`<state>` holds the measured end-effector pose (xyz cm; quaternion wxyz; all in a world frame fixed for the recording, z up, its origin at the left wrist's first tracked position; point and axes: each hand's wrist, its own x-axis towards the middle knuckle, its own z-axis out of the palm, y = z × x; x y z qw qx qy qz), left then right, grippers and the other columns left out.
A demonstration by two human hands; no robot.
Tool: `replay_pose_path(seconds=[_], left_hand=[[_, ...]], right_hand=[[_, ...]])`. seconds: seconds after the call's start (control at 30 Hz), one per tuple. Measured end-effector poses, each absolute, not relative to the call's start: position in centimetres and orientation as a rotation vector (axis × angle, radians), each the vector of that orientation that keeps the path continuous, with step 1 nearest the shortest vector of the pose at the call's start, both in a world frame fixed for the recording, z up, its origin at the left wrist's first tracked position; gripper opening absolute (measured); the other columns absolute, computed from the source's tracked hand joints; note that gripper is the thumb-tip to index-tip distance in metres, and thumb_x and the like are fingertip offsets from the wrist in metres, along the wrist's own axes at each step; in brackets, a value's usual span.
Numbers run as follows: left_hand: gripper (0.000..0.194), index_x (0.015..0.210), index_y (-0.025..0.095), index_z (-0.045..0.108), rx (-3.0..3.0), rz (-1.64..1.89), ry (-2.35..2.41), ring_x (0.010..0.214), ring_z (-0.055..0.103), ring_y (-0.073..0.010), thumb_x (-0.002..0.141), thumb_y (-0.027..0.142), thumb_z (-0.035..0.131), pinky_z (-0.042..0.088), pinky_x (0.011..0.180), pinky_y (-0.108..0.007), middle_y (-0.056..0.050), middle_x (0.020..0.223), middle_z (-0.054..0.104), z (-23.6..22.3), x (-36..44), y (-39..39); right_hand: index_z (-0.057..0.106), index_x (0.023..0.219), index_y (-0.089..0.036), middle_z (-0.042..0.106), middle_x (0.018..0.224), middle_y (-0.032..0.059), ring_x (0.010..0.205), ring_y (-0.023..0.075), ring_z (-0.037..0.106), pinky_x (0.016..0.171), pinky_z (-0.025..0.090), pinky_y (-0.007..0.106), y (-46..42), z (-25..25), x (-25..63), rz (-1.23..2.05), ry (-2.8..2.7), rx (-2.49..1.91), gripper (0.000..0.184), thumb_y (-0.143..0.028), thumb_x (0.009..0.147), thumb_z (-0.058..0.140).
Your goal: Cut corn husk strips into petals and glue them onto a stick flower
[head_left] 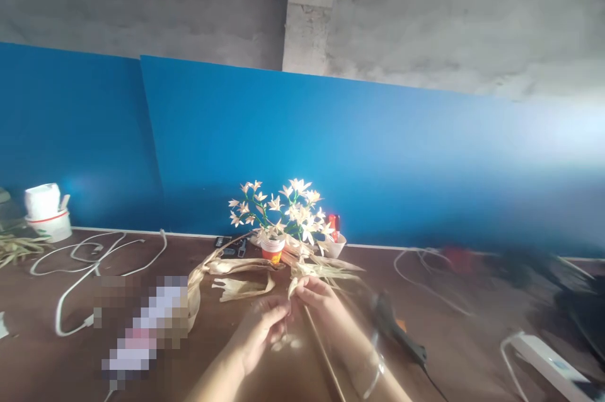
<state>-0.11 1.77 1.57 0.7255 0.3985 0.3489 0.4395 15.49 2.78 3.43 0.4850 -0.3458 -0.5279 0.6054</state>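
My right hand pinches a small pale piece of dried husk between thumb and fingertips. Just left of it and lower, my left hand has its thumb and fingers pressed together; what they hold is too small to make out. Under the hands lie a few small pale bits, blurred. A thin stick runs beneath my right forearm towards the table's near edge. Beyond the hands, white star-shaped flowers on green stems rise from an orange and white paper cup.
Dried husks spread around the cup. A black glue gun lies right of my right arm, and a white power strip farther right. White cables and a white tub are at left. A blue partition closes the back.
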Motion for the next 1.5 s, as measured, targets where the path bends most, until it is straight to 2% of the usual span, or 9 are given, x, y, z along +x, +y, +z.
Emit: replay_pose_path(seconds=[0.2, 0.3, 0.37, 0.53, 0.67, 0.87, 1.1, 1.3, 1.5], left_hand=[[0.038, 0.071, 0.016, 0.071, 1.008, 1.09, 1.009, 0.04, 0.035, -0.0053, 0.056, 0.05, 0.076, 0.018, 0.04, -0.02, 0.002, 0.058, 0.059, 0.3, 0.4, 2.8], [0.045, 0.07, 0.017, 0.073, 1.064, 1.18, 1.057, 0.042, 0.039, -0.0077, 0.051, 0.057, 0.075, 0.023, 0.04, -0.02, 0.001, 0.055, 0.059, -0.9, 0.9, 3.6], [0.046, 0.064, 0.018, 0.072, 1.046, 1.289, 1.084, 0.043, 0.04, -0.0086, 0.048, 0.061, 0.074, 0.03, 0.042, -0.021, 0.001, 0.053, 0.057, -1.6, 1.5, 3.9], [0.043, 0.06, 0.02, 0.072, 1.087, 1.425, 1.092, 0.055, 0.053, -0.0156, 0.051, 0.062, 0.073, 0.041, 0.052, -0.025, -0.001, 0.052, 0.059, -1.8, 1.8, 3.6], [0.035, 0.066, 0.019, 0.073, 1.259, 1.37, 1.114, 0.057, 0.052, -0.0158, 0.065, 0.054, 0.07, 0.04, 0.056, -0.025, -0.001, 0.058, 0.061, -0.7, 0.9, 3.0], [0.024, 0.063, 0.022, 0.072, 1.529, 1.464, 1.327, 0.063, 0.054, -0.0196, 0.075, 0.041, 0.064, 0.04, 0.064, -0.028, -0.003, 0.06, 0.06, -1.1, 0.2, 3.3], [0.023, 0.061, 0.024, 0.072, 1.725, 1.526, 1.491, 0.071, 0.057, -0.0215, 0.075, 0.035, 0.058, 0.043, 0.066, -0.032, -0.004, 0.069, 0.059, -2.9, 0.2, 4.2], [0.024, 0.054, 0.022, 0.066, 1.754, 1.58, 1.527, 0.069, 0.056, -0.0208, 0.075, 0.031, 0.058, 0.046, 0.065, -0.032, -0.003, 0.067, 0.057, -2.7, 0.4, 3.9], [0.021, 0.058, 0.021, 0.067, 1.835, 1.555, 1.558, 0.074, 0.058, -0.0218, 0.076, 0.027, 0.059, 0.048, 0.068, -0.034, -0.004, 0.07, 0.058, -1.8, 0.3, 3.3]], right_hand=[[0.059, 0.111, -0.016, 0.062, 0.113, 0.015, 0.11, 0.0322, 0.053, 0.092, 0.037, 0.044, 0.4, 3.6, 23.7, 0.19, -1.686, -1.975, 0.035, -0.013, 0.077, 0.049], [0.056, 0.115, -0.014, 0.059, 0.114, 0.0212, 0.11, 0.0406, 0.053, 0.083, 0.039, 0.051, -1.6, 2.7, 27.6, 0.131, -1.521, -2.547, 0.037, -0.018, 0.079, 0.047], [0.05, 0.122, -0.012, 0.057, 0.117, 0.0218, 0.111, 0.0394, 0.053, 0.086, 0.038, 0.051, -2.6, 1.8, 28.9, 0.135, -1.535, -2.658, 0.047, -0.008, 0.075, 0.046], [0.048, 0.119, -0.011, 0.062, 0.112, 0.0191, 0.11, 0.0351, 0.054, 0.087, 0.038, 0.048, -3.1, 0.7, 29.5, 0.126, -1.612, -2.57, 0.043, -0.004, 0.077, 0.039], [0.053, 0.112, -0.017, 0.067, 0.099, 0.0148, 0.097, 0.0343, 0.059, 0.079, 0.042, 0.042, -2.6, 1.8, 29.3, 0.135, -1.404, -2.253, 0.033, -0.022, 0.08, 0.048], [0.068, 0.083, -0.022, 0.064, 0.061, 0.0025, 0.058, 0.0233, 0.057, 0.054, 0.043, 0.033, -1.4, 2.1, 23.0, 0.709, -1.305, -1.439, 0.027, -0.047, 0.073, 0.064], [0.069, 0.063, -0.021, 0.067, 0.07, 0.0042, 0.068, 0.0222, 0.06, 0.066, 0.049, 0.033, -0.3, 0.4, 16.3, 0.711, -1.597, -1.299, 0.029, -0.049, 0.07, 0.068], [0.069, 0.067, -0.023, 0.067, 0.071, 0.0038, 0.067, 0.0216, 0.06, 0.062, 0.049, 0.031, 0.2, -0.5, 15.8, 0.582, -1.663, -1.398, 0.035, -0.055, 0.074, 0.061], [0.068, 0.06, -0.02, 0.067, 0.073, 0.0063, 0.07, 0.0217, 0.061, 0.065, 0.049, 0.032, 0.6, -0.7, 16.0, 0.535, -1.71, -1.416, 0.034, -0.046, 0.079, 0.056]])
